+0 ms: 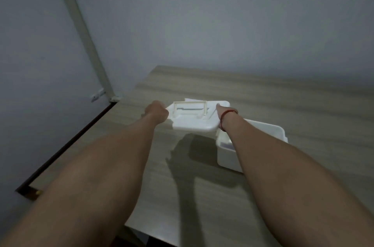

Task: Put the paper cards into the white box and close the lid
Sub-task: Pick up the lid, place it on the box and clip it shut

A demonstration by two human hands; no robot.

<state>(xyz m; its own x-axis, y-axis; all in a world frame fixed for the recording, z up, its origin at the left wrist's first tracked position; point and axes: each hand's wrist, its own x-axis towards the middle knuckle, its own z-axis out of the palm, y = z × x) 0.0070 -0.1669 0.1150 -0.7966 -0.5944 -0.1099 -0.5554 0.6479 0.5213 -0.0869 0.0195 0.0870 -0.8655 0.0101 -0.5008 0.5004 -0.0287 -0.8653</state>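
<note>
Because the lid (192, 119) is wide and flat, the person holds it by its two short ends, one hand on each, so that it stays level above the tabletop (283, 101). The left hand (156, 112) is curled shut around the lid's end at nine o'clock; the right hand (221, 112), with a red band (225, 117) at the wrist, grips the end at three o'clock, though its fingers are mostly hidden behind the lid and wrist. A shadow falls on the wood beneath, which suggests the lid is lifted clear and not resting. Its cream handle (191, 108) lies folded on top, out of the way of both grips.

The white box (228, 157) sits open on the tabletop at about five o'clock from the lid, partly under the right forearm, so the lid probably has to travel toward the person and rightward to come over it. Something pale with a dark edge lies inside the box; it may be paper cards, but it is too unclear to say for sure. A white sheet corner (191, 100) peeks out just past the lid's far edge at twelve o'clock; whether it is a card left outside cannot be told.

Judging by this, the closing step is in hand, and the lid's corners will need to line up with the rim before it is pressed down.
</note>
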